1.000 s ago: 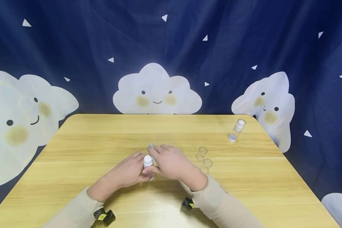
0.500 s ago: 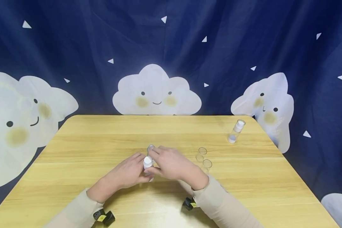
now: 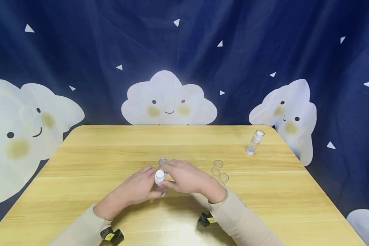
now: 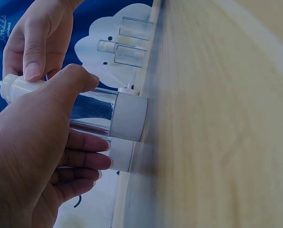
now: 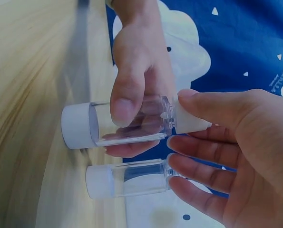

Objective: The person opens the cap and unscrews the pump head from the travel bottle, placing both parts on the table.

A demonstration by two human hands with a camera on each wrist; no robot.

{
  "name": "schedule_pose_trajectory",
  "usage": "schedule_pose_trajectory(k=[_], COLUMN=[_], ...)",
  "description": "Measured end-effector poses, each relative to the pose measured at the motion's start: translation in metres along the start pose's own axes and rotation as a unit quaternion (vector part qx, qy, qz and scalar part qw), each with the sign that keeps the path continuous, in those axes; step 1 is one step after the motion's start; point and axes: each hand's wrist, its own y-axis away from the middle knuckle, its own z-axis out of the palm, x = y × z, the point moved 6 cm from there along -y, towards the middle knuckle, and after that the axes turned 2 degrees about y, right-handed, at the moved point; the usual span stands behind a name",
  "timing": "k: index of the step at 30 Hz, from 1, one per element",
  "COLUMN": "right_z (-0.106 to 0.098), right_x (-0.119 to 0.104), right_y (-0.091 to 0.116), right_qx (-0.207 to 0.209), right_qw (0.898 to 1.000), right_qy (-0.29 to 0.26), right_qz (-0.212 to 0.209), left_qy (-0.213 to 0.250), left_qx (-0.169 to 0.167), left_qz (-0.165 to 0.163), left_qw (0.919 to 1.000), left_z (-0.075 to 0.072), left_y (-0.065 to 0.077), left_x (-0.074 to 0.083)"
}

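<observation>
A clear bottle (image 5: 127, 137) with a white base stands on the table, held around its body by my left hand (image 3: 136, 186). My right hand (image 3: 187, 176) pinches its white top (image 5: 191, 116) between thumb and fingers. The top sits at the bottle's neck, and in the head view it shows as a white cap between both hands. Just behind stands a second clear bottle (image 5: 141, 180), also with a white base, its clear neck close to my right fingertips. In the head view my hands hide most of both bottles.
Two clear, open-rimmed cylinders (image 3: 223, 177) stand on the table (image 3: 110, 147) to the right of my right hand. Farther back on the right is a clear bottle (image 3: 254, 143) with a white upper part and white base. A blue cloud-print cloth (image 3: 169, 41) hangs behind the table.
My right thumb has slid slightly to the right around the white top, with the right wrist shifting a little the same way. My left hand stays around the bottle.
</observation>
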Motion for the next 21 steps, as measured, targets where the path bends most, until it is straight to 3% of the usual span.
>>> schedule_pose_trajectory(k=[7,14,21], right_z=[0.0001,-0.0016,0.0006], right_x=[-0.0004,-0.0042,-0.0095], right_y=[0.0004,0.0008,-0.0007], right_qx=[0.012,0.048,0.081], right_qw=[1.000,0.996,0.990], right_qy=[-0.011,0.056,0.117], right_qz=[0.014,0.039,0.019], left_qy=[0.000,0.006,0.002], left_qx=[0.001,0.012,0.013], left_qz=[0.000,0.021,0.029], left_qw=[1.0000,0.9997,0.9995], left_z=[0.0004,0.0010,0.0001], left_y=[-0.0003,0.0004,-0.0001], left_x=[0.0012,0.0011,0.0016])
